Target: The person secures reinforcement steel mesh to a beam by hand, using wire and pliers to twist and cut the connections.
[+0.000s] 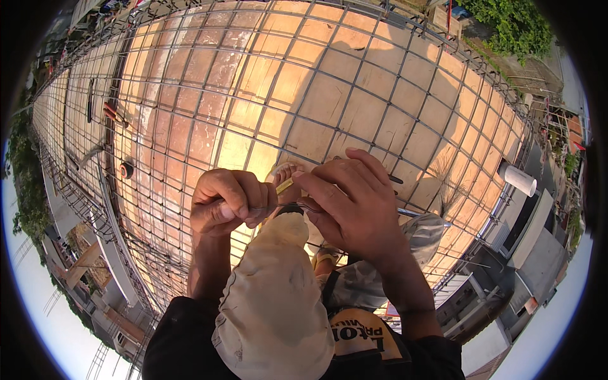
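Note:
My left hand (229, 199) is closed, its thumb and fingers pinching one end of a thin wire (258, 208). My right hand (354, 206) is raised beside it, thumb and forefinger pinched around the other side of the wire, its remaining fingers loosely bent. A small gap separates the two hands. They are held up over a steel rebar mesh (373, 130) that lies above plywood boards (329, 104). Part of the wire is hidden by my fingers. My bare foot in a yellow-strapped sandal (285, 185) shows between the hands.
Red-handled pliers or cutters (114, 114) and a small round black item (126, 170) lie left on the mesh. Loose thin wires (444, 180) rest at right, near a white cylinder (519, 179). Denser rebar runs along the deck's edges, with rooftops (538, 234) beyond. A cream cap (272, 304) blocks the lower middle.

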A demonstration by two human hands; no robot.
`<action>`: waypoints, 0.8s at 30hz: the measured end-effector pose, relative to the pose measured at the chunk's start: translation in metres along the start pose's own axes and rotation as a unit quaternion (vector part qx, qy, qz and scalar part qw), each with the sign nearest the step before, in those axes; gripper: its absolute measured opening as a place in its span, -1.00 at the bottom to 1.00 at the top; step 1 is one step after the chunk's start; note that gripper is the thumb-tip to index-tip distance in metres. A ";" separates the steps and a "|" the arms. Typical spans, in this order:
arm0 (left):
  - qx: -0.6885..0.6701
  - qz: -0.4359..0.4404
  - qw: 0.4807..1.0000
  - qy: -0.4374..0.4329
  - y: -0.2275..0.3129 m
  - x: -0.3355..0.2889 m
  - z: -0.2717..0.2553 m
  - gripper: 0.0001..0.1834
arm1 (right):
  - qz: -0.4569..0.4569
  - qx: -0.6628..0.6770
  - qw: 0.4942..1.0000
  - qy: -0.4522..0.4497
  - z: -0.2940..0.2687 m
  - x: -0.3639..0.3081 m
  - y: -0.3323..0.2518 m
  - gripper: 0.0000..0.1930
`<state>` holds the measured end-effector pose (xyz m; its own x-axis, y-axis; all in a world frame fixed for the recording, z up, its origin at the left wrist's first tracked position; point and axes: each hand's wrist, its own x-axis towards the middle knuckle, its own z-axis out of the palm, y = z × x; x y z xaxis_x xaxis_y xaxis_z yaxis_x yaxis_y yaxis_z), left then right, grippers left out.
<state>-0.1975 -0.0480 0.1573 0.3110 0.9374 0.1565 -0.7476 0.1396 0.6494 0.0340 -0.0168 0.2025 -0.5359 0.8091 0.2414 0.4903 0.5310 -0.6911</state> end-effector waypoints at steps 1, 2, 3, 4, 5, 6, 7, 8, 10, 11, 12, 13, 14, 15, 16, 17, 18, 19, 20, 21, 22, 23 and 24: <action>-0.072 -0.013 0.997 0.029 -0.017 -0.011 -0.005 -0.80 | 0.020 0.072 0.996 -0.053 0.007 -0.018 0.006 -0.75; -0.095 -0.034 0.995 0.025 -0.030 -0.023 -0.014 -0.82 | 0.040 0.149 0.982 -0.105 0.015 -0.039 0.008 -0.79; -0.100 -0.059 0.993 0.003 -0.041 -0.033 -0.023 -0.83 | 0.040 0.142 0.984 -0.104 0.015 -0.050 0.005 -0.79; -0.115 -0.081 0.990 0.014 -0.052 -0.038 -0.022 -0.87 | 0.085 0.153 0.980 -0.099 0.014 -0.063 0.002 -0.83; -0.130 -0.103 0.986 0.023 -0.063 -0.043 -0.020 -0.89 | 0.131 0.163 0.973 -0.092 0.010 -0.074 0.000 -0.86; -0.134 -0.104 0.985 0.017 -0.074 -0.047 -0.014 -0.89 | 0.134 0.157 0.974 -0.088 0.005 -0.084 -0.001 -0.86; -0.084 -0.149 0.984 0.050 -0.075 -0.045 -0.006 -0.91 | 0.157 0.108 0.979 -0.065 -0.004 -0.087 -0.004 -0.88; -0.054 -0.169 0.982 0.058 -0.074 -0.038 -0.001 -0.89 | 0.180 0.056 0.981 -0.038 -0.013 -0.090 -0.007 -0.91; 0.053 -0.218 0.974 0.039 -0.076 -0.028 0.007 -0.82 | 0.181 0.030 0.983 -0.006 -0.024 -0.105 -0.015 -0.92; 0.134 -0.246 0.960 0.015 -0.075 -0.022 0.015 -0.77 | 0.188 0.015 0.982 0.013 -0.030 -0.113 -0.019 -0.93; 0.149 -0.282 0.948 0.006 -0.070 -0.014 0.026 -0.74 | 0.184 0.009 0.983 0.028 -0.036 -0.121 -0.025 -0.93; 0.164 -0.278 0.946 -0.006 -0.058 -0.005 0.043 -0.74 | 0.193 0.004 0.980 0.042 -0.041 -0.128 -0.031 -0.94; 0.291 -0.297 0.908 -0.057 -0.050 0.006 0.063 -0.73 | 0.209 -0.008 0.976 0.054 -0.048 -0.136 -0.036 -0.94; 0.414 -0.305 0.851 -0.105 -0.047 0.015 0.079 -0.71 | 0.207 -0.018 0.976 0.072 -0.055 -0.143 -0.041 -0.94; 0.527 -0.240 0.802 -0.146 -0.047 0.020 0.088 -0.73 | 0.208 -0.008 0.974 0.084 -0.059 -0.149 -0.046 -0.93; 0.542 -0.237 0.792 -0.152 -0.041 0.023 0.097 -0.73 | 0.208 0.016 0.973 0.095 -0.061 -0.153 -0.053 -0.91; 0.640 -0.104 0.732 -0.209 -0.035 0.028 0.105 -0.76 | 0.198 0.024 0.973 0.111 -0.061 -0.154 -0.059 -0.91; 0.706 0.035 0.656 -0.264 -0.036 0.032 0.111 -0.79 | 0.205 0.058 0.966 0.147 -0.057 -0.156 -0.060 -0.89; 0.744 0.013 0.609 -0.275 -0.031 0.036 0.119 -0.82 | 0.210 0.094 0.956 0.181 -0.055 -0.157 -0.061 -0.86; 0.749 0.018 0.601 -0.280 -0.026 0.039 0.128 -0.82 | 0.203 0.095 0.956 0.191 -0.055 -0.157 -0.061 -0.86; 0.764 0.032 0.585 -0.269 -0.025 0.038 0.137 -0.82 | 0.209 0.093 0.956 0.185 -0.056 -0.163 -0.062 -0.85; 0.780 0.044 0.569 -0.256 -0.023 0.038 0.145 -0.82 | 0.214 0.092 0.956 0.178 -0.059 -0.166 -0.064 -0.83; 0.756 -0.016 0.611 -0.236 -0.020 0.043 0.149 -0.82 | 0.212 0.096 0.956 0.179 -0.065 -0.166 -0.066 -0.83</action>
<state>-0.0817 -0.0579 0.2626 0.7123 0.6959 0.0917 0.5477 -0.6326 0.5476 0.1355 -0.1701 0.2521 -0.0299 0.9940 0.1056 0.4568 0.1076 -0.8830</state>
